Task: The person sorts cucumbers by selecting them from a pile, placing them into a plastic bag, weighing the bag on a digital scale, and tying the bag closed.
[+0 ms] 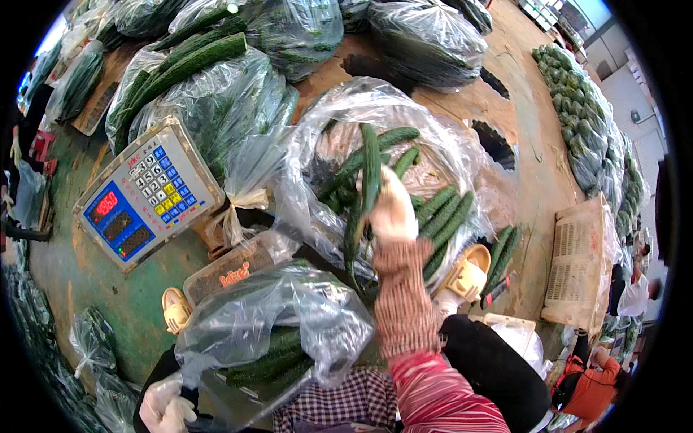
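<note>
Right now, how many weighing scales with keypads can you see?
1: the weighing scale sits left of the open bag of cucumbers that the right hand reaches into. Others may be hidden.

one weighing scale [148, 193] — two gloved hands — one tape dispenser [468, 274] — one crate [577, 263]

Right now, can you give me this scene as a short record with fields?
left hand: gloved, grips the edge of a clear bag with cucumbers inside
right hand: gloved, holds one cucumber upright over the open bag
open bag: clear plastic, many cucumbers inside
scale: left of the open bag, red digits lit
around: more bagged cucumbers on the floor
</note>
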`<action>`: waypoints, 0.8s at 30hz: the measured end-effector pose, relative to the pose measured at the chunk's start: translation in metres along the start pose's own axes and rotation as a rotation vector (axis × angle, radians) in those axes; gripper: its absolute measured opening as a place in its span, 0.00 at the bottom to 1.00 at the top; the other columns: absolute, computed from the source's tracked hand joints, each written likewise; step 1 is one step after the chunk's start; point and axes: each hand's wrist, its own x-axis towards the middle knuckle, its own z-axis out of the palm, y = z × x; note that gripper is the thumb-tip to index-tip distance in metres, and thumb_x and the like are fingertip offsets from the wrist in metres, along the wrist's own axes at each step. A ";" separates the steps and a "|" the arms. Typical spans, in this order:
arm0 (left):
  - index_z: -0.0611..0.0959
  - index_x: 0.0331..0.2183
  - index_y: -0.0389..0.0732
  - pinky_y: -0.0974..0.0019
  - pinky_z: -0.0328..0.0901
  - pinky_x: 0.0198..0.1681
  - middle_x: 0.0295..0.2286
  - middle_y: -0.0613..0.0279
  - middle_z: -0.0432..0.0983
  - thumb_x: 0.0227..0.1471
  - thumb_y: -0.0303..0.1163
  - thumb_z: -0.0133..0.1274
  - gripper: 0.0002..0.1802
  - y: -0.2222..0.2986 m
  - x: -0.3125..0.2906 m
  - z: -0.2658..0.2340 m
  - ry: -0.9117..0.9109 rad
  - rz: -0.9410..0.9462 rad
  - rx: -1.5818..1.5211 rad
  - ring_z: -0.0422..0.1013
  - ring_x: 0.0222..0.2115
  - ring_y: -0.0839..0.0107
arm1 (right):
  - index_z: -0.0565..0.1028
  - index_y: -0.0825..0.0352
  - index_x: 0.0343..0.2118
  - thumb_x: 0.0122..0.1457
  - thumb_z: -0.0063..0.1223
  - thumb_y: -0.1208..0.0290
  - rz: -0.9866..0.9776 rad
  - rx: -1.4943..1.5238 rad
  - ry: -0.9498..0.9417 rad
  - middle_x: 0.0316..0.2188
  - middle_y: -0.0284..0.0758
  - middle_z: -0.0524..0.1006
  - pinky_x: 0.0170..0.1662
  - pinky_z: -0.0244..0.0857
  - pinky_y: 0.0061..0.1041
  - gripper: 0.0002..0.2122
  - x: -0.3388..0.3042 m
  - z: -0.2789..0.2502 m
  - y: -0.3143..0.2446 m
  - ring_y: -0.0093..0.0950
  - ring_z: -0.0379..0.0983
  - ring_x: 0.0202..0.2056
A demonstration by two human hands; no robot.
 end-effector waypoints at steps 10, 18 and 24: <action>0.75 0.31 0.28 0.76 0.61 0.17 0.14 0.63 0.69 0.45 0.29 0.46 0.13 -0.018 -0.002 -0.007 0.044 0.110 -0.251 0.61 0.09 0.80 | 0.56 0.76 0.51 0.46 0.57 0.68 0.179 0.053 -0.428 0.17 0.27 0.62 0.20 0.51 0.18 0.31 -0.171 0.037 -0.018 0.19 0.59 0.17; 0.68 0.47 0.37 0.78 0.46 0.08 0.12 0.75 0.54 0.49 0.26 0.44 0.20 -0.018 0.001 -0.020 -0.280 -0.013 -0.985 0.49 0.08 0.85 | 0.62 0.77 0.47 0.34 0.67 0.61 0.118 0.075 -0.755 0.19 0.32 0.69 0.24 0.58 0.18 0.37 -0.220 0.135 -0.026 0.22 0.66 0.20; 0.61 0.52 0.38 0.76 0.44 0.09 0.10 0.72 0.49 0.52 0.24 0.34 0.23 -0.058 -0.005 -0.073 -0.512 0.100 -1.369 0.43 0.08 0.81 | 0.70 0.67 0.40 0.38 0.54 0.78 0.220 -0.819 -0.956 0.30 0.33 0.74 0.41 0.61 0.24 0.20 -0.241 0.197 0.033 0.25 0.69 0.35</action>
